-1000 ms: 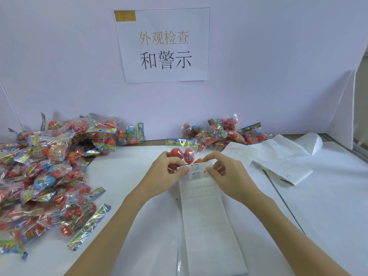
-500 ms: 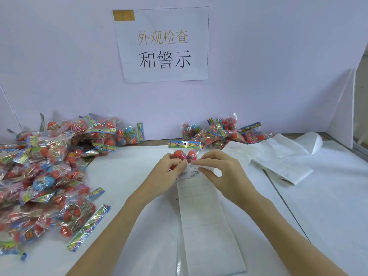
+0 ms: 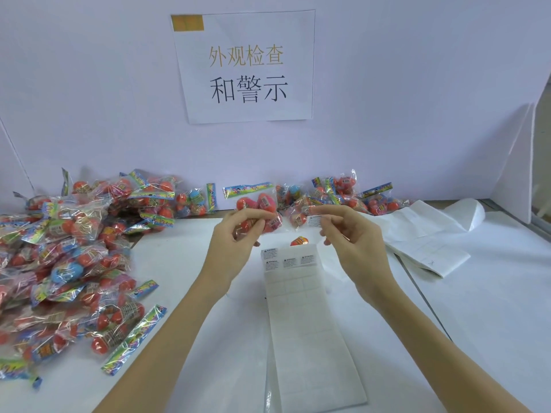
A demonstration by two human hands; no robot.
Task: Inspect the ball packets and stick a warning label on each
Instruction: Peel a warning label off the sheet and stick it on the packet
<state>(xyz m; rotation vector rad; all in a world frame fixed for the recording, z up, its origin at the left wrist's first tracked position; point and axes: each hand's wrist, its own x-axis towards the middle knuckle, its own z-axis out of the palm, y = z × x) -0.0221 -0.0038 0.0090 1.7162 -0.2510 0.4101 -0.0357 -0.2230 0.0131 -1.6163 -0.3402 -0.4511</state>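
My left hand (image 3: 235, 242) holds a clear ball packet (image 3: 258, 204) of red balls with a colourful header strip, lifted above the table. Just to its right, my right hand (image 3: 351, 236) pinches a small white warning label (image 3: 315, 221) between thumb and fingers, a short gap from the packet. Below both hands lies the long white label sheet (image 3: 307, 332); a few printed labels (image 3: 287, 260) are left at its top end. A lone red ball packet (image 3: 299, 241) peeks out just beyond the sheet.
A big heap of ball packets (image 3: 74, 257) covers the table's left side. A smaller pile (image 3: 343, 198) sits against the back wall at centre right. Used backing sheets (image 3: 426, 236) lie at the right. A paper sign (image 3: 244, 67) hangs on the wall.
Both hands rose from the sheet's top edge. The right hand peeled a label free and now holds it in the air; the left hand lifted the packet higher.
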